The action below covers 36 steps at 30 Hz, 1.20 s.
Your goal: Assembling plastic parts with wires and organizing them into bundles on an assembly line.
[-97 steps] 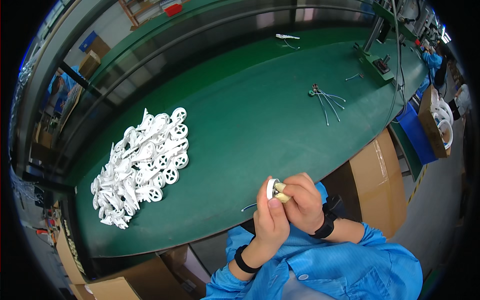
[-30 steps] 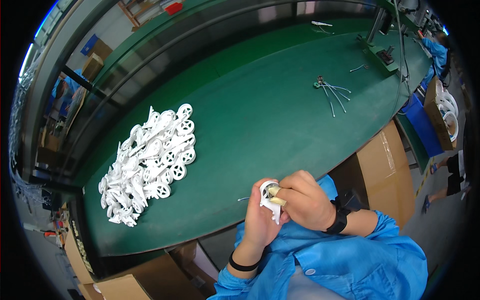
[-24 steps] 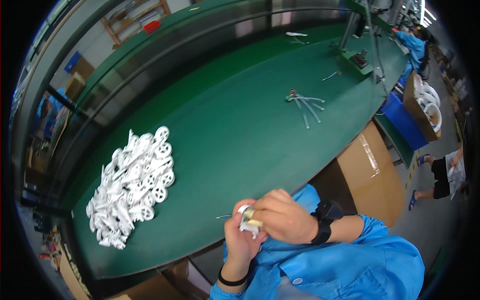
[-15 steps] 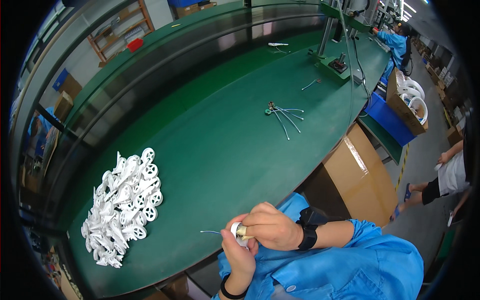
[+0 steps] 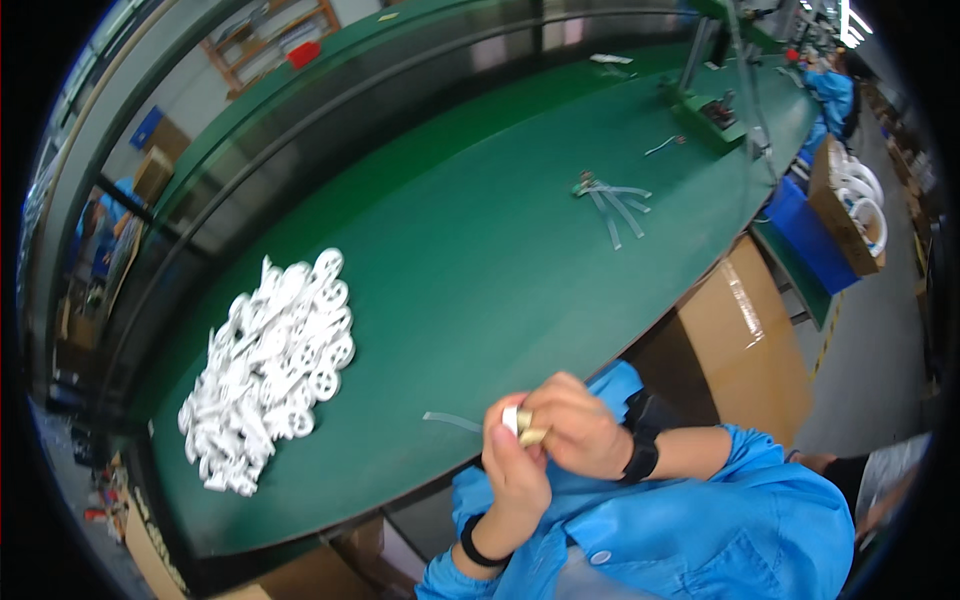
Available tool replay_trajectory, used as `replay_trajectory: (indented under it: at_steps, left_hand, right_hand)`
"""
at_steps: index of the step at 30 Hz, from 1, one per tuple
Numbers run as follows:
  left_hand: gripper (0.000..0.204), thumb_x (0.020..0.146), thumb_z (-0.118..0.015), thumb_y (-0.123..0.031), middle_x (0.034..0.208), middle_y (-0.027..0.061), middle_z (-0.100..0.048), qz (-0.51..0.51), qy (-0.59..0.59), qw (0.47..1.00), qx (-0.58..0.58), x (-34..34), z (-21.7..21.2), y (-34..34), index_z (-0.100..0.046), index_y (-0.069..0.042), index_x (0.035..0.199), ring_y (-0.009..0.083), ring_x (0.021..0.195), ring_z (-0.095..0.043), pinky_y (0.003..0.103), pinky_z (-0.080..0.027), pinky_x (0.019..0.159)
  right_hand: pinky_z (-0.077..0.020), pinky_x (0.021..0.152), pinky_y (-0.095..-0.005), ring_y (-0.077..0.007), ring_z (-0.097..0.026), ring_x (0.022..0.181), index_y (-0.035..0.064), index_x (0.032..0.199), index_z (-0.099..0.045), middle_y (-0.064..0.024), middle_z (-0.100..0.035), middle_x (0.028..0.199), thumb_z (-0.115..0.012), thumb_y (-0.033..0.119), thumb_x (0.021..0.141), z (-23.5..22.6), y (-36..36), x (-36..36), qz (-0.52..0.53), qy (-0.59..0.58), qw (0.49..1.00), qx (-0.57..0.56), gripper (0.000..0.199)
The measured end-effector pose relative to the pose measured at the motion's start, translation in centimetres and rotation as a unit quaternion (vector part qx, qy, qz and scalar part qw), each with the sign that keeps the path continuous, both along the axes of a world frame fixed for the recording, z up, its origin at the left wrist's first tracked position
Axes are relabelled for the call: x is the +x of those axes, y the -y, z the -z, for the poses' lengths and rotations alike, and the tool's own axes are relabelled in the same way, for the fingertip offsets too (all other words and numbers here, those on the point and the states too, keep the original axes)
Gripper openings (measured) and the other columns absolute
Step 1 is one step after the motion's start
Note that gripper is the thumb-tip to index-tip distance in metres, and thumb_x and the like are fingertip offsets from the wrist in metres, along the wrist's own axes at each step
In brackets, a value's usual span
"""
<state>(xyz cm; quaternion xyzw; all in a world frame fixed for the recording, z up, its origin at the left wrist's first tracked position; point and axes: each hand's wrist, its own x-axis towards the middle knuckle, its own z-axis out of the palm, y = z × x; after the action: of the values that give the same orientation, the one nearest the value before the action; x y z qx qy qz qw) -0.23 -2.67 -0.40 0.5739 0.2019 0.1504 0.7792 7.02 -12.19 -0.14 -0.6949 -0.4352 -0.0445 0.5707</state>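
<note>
My left hand (image 5: 515,478) is closed around a small white round plastic part (image 5: 511,419), held just past the table's near edge. A thin pale wire (image 5: 452,419) sticks out to the left of these fingers. My right hand (image 5: 582,428) meets it from the right, its fingers bent and pinched against the part. Yellowish coverings show on the right fingertips. Most of the part is hidden between the fingers, and motion blurs it. To the left, a heap of white plastic parts with spoked round ends (image 5: 285,365) lies on the green table (image 5: 430,290).
Several pale wires joined to small components (image 5: 612,205) lie farther right on the table, with a single wire piece (image 5: 662,146) beyond them. A green bench press (image 5: 715,118) stands at the far right. Cardboard (image 5: 735,345) and a blue bin (image 5: 815,235) flank the table's right side.
The whole view has shifted, so the table, heap and hands all appear higher and farther right. Both hands stay together on the white part, and the picture is more blurred.
</note>
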Motion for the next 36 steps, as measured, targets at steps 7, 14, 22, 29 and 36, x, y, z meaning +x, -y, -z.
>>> replay_trajectory:
  at_steps: [7,14,22,29,36]
  left_hand:
    - [0.063,0.097,-0.015,-0.056,0.056,0.0044,-0.044,0.067,0.016,0.944,-0.323,0.8,-0.9,-2.7,-0.051,-0.006,0.112,0.0127,0.041,-0.039,0.024,-0.028,0.035]
    - [0.061,0.098,-0.016,-0.052,0.076,0.0071,-0.056,0.093,0.015,0.895,-0.436,0.6,-1.4,-4.4,-0.051,-0.004,0.110,0.0148,0.050,-0.048,0.023,-0.030,0.035]
    - [0.060,0.099,-0.016,-0.051,0.076,0.0062,-0.056,0.109,0.014,0.875,-0.470,0.6,-1.4,-4.5,-0.052,-0.005,0.111,0.0133,0.053,-0.047,0.023,-0.029,0.037]
    - [0.062,0.098,-0.017,-0.053,0.088,0.0061,-0.059,0.077,0.022,0.927,-0.366,0.3,0.1,-3.7,-0.051,-0.004,0.117,0.0142,0.060,-0.053,0.024,-0.035,0.040]
    - [0.059,0.101,-0.020,-0.046,0.098,0.0051,-0.053,-0.060,0.054,0.997,0.012,1.0,-0.2,-1.1,-0.045,0.000,0.127,0.0089,0.085,-0.049,0.022,-0.041,0.073]
  right_hand:
    - [-0.0405,0.075,-0.0376,-0.0282,-0.053,0.081,0.0024,0.093,-0.059,-0.0103,-0.056,0.093,-0.059,-0.006,0.069,-1.8,-1.4,0.7,0.037,0.034,0.996,-0.069,0.026]
    - [-0.0425,0.075,-0.0375,-0.0287,-0.053,0.081,-0.0003,0.097,-0.059,-0.0117,-0.055,0.091,-0.061,-0.003,0.072,-2.8,-1.4,1.2,-0.017,-0.008,0.996,-0.082,0.025]
    - [-0.0416,0.073,-0.0367,-0.0267,-0.053,0.080,0.0009,0.098,-0.060,-0.0103,-0.055,0.091,-0.061,0.000,0.075,-3.2,-1.2,1.7,-0.032,0.003,0.995,-0.090,0.022]
    - [-0.0405,0.072,-0.0345,-0.0265,-0.052,0.081,0.0042,0.092,-0.061,-0.0077,-0.058,0.092,-0.063,0.000,0.066,-3.1,-2.2,1.1,0.001,0.102,0.984,-0.146,0.027]
    - [-0.0418,0.066,-0.0361,-0.0283,-0.051,0.075,0.0021,0.083,-0.058,-0.0106,-0.058,0.083,-0.057,-0.010,0.065,-1.1,-3.5,0.2,0.024,-0.042,0.998,-0.028,0.022]
